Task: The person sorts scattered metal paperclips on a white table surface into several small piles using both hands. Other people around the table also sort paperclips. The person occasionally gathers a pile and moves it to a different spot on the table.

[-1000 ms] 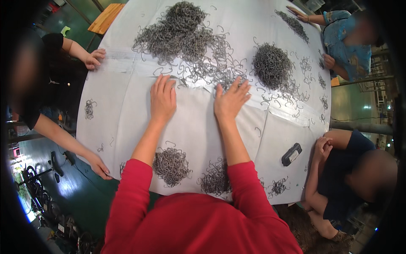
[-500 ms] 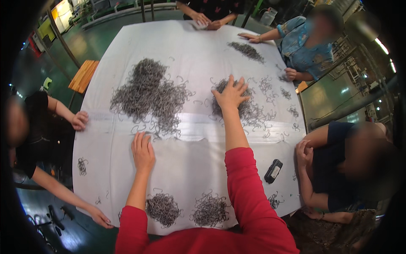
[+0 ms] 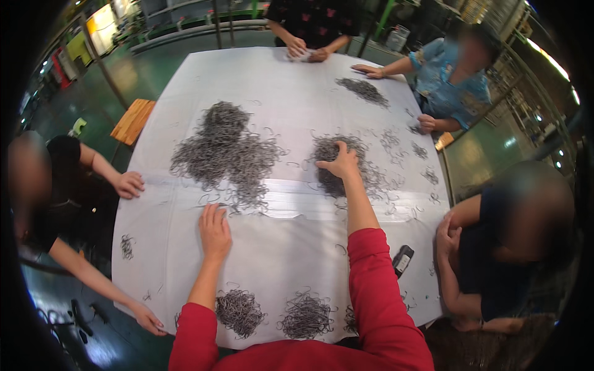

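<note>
My right hand (image 3: 344,163) is over a heap of small dark curved metal hooks (image 3: 328,185) right of the table's middle. Its thumb and fingers are apart and bent down toward the heap; whether any hooks are under the palm is hidden. My left hand (image 3: 215,232) lies on the white tabletop cover (image 3: 272,247) with its fingers stretched out, holding nothing. Its fingertips are close to the lower edge of a larger heap of the same hooks (image 3: 226,151). Two smaller piles of hooks, a left one (image 3: 239,312) and a right one (image 3: 306,315), lie close to my body.
A black case with a pale label (image 3: 403,261) lies beside my right forearm. Further hook piles are at the far right (image 3: 362,91) and left edge (image 3: 127,247). Co-workers' hands rest around the table's sides. A wooden stool (image 3: 133,120) stands off the left edge.
My right hand has gone from widely spread to more curved, over the left part of its heap. My left hand stays by the large heap. The whole view has shifted slightly.
</note>
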Demonstrator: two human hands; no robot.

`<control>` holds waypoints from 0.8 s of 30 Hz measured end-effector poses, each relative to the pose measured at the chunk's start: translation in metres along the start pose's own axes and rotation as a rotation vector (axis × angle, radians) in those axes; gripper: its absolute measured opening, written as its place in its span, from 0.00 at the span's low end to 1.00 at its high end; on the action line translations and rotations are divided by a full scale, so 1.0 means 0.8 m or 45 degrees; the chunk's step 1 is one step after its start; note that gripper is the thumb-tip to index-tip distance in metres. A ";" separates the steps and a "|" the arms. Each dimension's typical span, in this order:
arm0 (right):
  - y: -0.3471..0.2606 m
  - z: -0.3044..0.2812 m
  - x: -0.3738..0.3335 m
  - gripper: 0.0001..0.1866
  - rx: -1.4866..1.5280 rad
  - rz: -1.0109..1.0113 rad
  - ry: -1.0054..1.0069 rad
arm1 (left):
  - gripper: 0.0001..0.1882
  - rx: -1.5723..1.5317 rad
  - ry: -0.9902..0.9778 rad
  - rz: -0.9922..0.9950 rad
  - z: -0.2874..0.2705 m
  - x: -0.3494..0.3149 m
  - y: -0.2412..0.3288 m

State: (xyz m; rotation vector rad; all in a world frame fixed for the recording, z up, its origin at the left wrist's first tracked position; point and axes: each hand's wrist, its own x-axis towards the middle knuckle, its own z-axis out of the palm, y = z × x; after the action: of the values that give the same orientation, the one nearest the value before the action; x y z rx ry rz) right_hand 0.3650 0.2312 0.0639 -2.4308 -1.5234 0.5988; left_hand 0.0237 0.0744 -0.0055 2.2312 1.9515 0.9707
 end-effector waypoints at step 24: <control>0.038 -0.025 -0.019 0.30 0.836 -0.706 0.150 | 0.13 0.050 -0.009 -0.065 0.001 -0.014 -0.007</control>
State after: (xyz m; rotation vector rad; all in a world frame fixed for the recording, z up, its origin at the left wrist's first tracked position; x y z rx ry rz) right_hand 0.3929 0.2051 0.0736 -1.4580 -1.5385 0.6784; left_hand 0.0189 0.0662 -0.0132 2.1896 2.0315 0.9254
